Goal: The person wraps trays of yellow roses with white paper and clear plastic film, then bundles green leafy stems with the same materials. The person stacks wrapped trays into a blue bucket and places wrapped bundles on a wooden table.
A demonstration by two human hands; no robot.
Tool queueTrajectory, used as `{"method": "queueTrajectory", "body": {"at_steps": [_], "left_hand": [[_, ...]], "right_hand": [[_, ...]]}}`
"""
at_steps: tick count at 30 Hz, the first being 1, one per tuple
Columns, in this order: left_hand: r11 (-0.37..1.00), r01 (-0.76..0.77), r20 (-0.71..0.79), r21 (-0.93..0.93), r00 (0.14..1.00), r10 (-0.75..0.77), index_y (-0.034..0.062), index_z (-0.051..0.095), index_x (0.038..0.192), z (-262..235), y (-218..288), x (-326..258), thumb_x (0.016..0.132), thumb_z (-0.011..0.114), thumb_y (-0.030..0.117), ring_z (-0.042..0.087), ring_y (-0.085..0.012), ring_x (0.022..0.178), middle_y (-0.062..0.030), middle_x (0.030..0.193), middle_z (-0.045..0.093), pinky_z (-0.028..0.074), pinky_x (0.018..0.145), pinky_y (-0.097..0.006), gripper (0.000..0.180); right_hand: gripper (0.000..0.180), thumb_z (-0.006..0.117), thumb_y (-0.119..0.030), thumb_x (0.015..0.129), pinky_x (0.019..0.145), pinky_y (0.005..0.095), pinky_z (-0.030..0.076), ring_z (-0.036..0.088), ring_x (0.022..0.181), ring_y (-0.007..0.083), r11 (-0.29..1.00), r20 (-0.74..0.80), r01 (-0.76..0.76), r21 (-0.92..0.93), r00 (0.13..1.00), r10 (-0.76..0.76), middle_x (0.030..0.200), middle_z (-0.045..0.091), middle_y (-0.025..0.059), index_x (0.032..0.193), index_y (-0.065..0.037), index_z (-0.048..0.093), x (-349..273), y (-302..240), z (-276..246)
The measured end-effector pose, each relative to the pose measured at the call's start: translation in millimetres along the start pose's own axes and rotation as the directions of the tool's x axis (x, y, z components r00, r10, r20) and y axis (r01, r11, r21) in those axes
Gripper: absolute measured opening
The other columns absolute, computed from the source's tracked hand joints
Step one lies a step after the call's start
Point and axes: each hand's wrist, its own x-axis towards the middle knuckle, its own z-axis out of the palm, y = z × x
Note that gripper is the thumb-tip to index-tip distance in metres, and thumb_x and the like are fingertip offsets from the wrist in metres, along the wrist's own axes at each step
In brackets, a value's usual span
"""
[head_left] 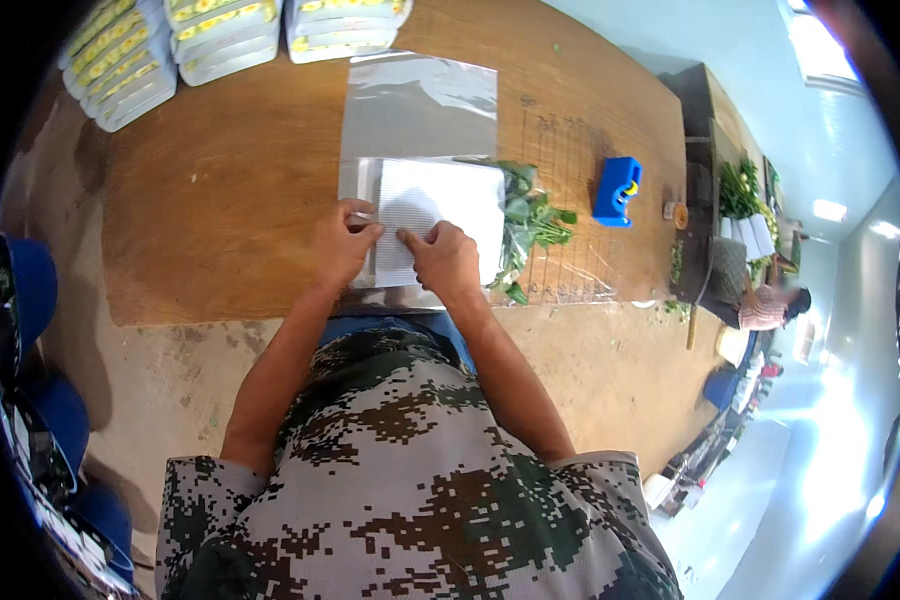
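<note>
Both hands [346, 245] [448, 262] curl fingers [434, 234] at white corrugated sheet [460, 195], grip unclear; handwriting [555, 125] marks tabletop [210, 220].

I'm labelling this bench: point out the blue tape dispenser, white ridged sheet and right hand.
Blue tape dispenser [612, 191]: head view, blue body.
White ridged sheet [444, 201]: head view, top face.
Right hand [449, 262]: head view, back.

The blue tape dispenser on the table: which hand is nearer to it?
Right. The right hand, touching the white ribbed sheet, is left of the blue tape dispenser; the left hand is farther left, by the sheet's left edge.
</note>
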Motion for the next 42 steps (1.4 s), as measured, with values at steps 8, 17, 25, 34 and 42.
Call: {"method": "queueTrajectory", "body": {"at_steps": [8,17,25,34,42], "left_hand": [[0.989,-0.104,0.032,0.103,0.994,0.101,0.0014,0.063,0.106,-3.0,-2.3,4.6,0.079,0.071,0.011,0.066,-0.0169,0.078,-0.0121,0.087,0.071,0.051,0.07,-0.029,0.03],[0.999,-0.008,0.072,-0.043,0.997,0.011,-0.0002,0.058,0.115,-2.9,-12.6,7.4,0.082,0.07,0.008,0.064,-0.0155,0.084,-0.0105,0.092,0.068,0.051,0.072,-0.027,0.036],[0.937,-0.078,-0.192,0.34,0.97,0.15,-0.0005,0.054,0.118,1.2,-0.8,-12.4,0.081,0.072,0.011,0.063,-0.0185,0.083,-0.013,0.106,0.065,0.051,0.072,-0.029,0.043],[0.553,-0.465,0.434,0.691,0.879,0.197,0.0023,0.048,0.114,181.7,68.7,-63.8,0.08,0.073,0.023,0.064,-0.0392,0.082,-0.0189,0.147,0.038,0.051,0.071,-0.044,0.048],[0.312,-0.268,0.354,0.911,0.898,-0.261,-0.0089,0.043,0.118,236.2,45.1,-48.2,0.084,0.068,0.032,0.063,-0.0483,0.088,-0.033,0.153,0.008,0.053,0.072,-0.052,0.059]], "right_hand": [[0.051,0.067,-0.046,0.087,0.048,0.0318,0.049,0.065,0.061,0.0181,0.901,-0.039,-0.207,0.381,0.97,0.24,0.07,0.067,0.0125,0.08,0.005,0.064,0.3,62.7,-35.6],[0.024,0.069,-0.021,0.088,0.041,0.0255,0.04,0.056,0.051,0.0121,0.478,-0.164,-0.032,0.878,0.917,0.364,0.066,0.058,0.0043,0.082,0.001,0.06,57.9,124.1,-82.8],[0.03,0.068,-0.022,0.088,0.051,0.0364,0.048,0.061,0.052,0.0226,0.891,-0.113,-0.068,0.448,0.985,0.132,0.065,0.064,0.0128,0.074,0.004,0.062,64.7,142.9,-80.4],[0.029,0.063,-0.028,0.088,0.068,0.0509,0.05,0.063,0.078,0.0448,0.973,-0.035,0.186,0.137,0.982,-0.183,0.08,0.064,0.0257,0.085,0.001,0.061,87.1,161.1,-78.2],[0.033,0.058,-0.032,0.091,0.07,0.0496,0.051,0.063,0.08,0.0439,0.93,0.014,0.258,0.262,0.962,-0.271,0.081,0.065,0.0246,0.091,0.001,0.062,100.5,179.6,-137.3]]}}
